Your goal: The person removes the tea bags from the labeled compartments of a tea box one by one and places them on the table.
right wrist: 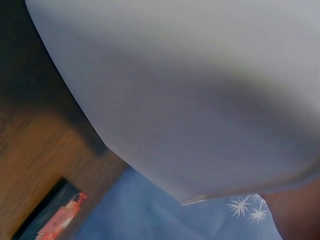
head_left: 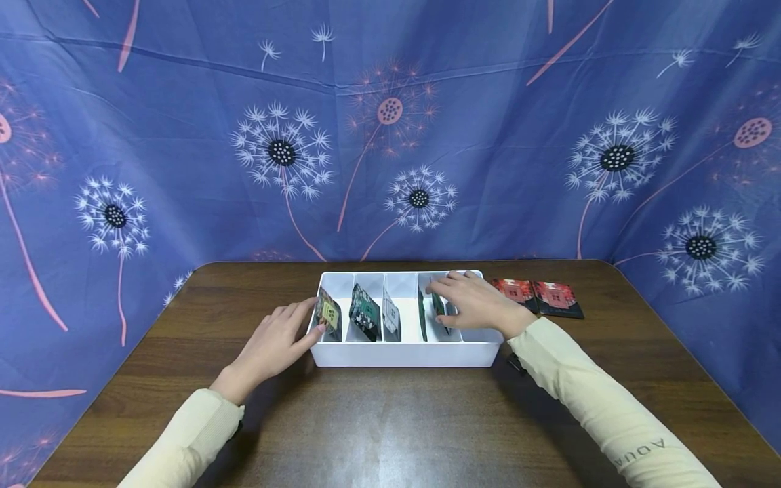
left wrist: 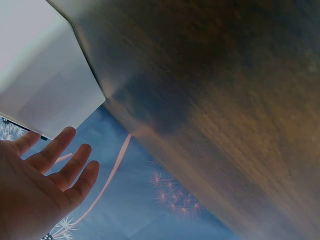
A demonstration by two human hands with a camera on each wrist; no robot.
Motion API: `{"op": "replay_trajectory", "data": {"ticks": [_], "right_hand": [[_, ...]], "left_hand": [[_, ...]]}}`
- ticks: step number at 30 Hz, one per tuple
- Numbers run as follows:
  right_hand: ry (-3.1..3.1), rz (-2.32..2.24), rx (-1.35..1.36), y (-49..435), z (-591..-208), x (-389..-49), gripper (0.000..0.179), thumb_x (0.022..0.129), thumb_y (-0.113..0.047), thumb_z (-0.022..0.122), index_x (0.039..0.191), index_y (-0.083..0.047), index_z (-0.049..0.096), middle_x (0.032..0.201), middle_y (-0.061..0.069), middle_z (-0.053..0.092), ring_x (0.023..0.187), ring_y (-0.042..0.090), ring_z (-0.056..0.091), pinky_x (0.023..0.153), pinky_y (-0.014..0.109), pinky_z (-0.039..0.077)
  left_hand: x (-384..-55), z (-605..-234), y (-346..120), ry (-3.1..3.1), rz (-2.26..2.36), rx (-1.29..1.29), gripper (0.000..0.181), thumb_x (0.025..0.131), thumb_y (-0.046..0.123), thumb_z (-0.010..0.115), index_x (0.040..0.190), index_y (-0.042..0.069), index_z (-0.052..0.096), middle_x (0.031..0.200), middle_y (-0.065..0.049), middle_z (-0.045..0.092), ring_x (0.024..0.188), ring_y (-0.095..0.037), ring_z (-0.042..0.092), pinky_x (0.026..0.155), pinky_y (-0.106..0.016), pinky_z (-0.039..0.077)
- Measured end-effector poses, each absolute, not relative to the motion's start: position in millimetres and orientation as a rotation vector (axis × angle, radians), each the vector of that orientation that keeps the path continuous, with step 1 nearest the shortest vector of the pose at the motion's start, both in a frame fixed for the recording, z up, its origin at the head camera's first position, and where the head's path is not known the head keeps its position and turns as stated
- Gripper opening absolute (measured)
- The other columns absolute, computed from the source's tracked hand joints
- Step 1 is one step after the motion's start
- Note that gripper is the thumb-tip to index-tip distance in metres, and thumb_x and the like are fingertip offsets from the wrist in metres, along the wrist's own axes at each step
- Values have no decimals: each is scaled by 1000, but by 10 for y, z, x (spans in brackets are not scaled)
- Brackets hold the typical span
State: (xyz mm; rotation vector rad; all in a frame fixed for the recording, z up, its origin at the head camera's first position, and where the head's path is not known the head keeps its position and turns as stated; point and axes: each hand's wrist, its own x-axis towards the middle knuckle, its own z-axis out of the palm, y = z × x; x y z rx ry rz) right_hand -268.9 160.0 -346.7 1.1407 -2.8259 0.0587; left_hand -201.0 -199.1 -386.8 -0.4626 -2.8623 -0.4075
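Note:
A white divided tray [head_left: 405, 354] holds flat square packets standing in its compartments. From the left come a yellow-labelled packet [head_left: 328, 313], a dark green patterned packet [head_left: 365, 312], a pale grey packet [head_left: 391, 317] and a thin green packet [head_left: 422, 313]. My left hand [head_left: 277, 342] rests at the tray's left end, fingers spread, thumb tip beside the yellow-labelled packet. In the left wrist view, that hand [left wrist: 50, 185] is beside the end wall. My right hand [head_left: 478, 301] reaches over the right compartments, its thumb and fingers pinching another green packet [head_left: 438, 305]. Tray wall mostly hides it in the right wrist view.
Two red packets [head_left: 556, 298] lie on the brown wooden table [head_left: 366, 427] right of the tray, behind the right forearm. A small black object [head_left: 516, 364] is near the tray's front right corner. Blue dandelion-patterned cloth [head_left: 390, 169] hangs behind the table.

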Motion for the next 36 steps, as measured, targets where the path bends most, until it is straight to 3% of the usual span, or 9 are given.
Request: {"op": "replay_trajectory", "data": {"ticks": [12,23,36], "right_hand": [[-2835,80,1172,1613,-3428,-2706,48,76,-31,71,119,-15,57,116,0,61,111,23,52,96,56,35],[-2712,55,1176,1626,-3427,-2707,37,73,-39,74,101,-17,62,95,-5,64,91,16,55,78,40,42],[-2604,79,1180,1675,-3406,-2712,29,73,-31,75,95,-17,63,91,-6,64,86,15,54,77,36,43]], "left_hand": [[-1998,-3851,-1983,-2867,-420,-459,62,90,57,40,139,19,36,130,-9,51,116,-32,48,88,-53,39],[-1992,-3853,-1987,-2868,-421,-458,62,90,57,41,139,19,36,130,-8,51,116,-33,48,88,-54,39],[-1993,-3850,-1979,-2866,-423,-460,61,90,55,42,139,19,36,130,-8,52,116,-32,48,88,-53,39]]}}
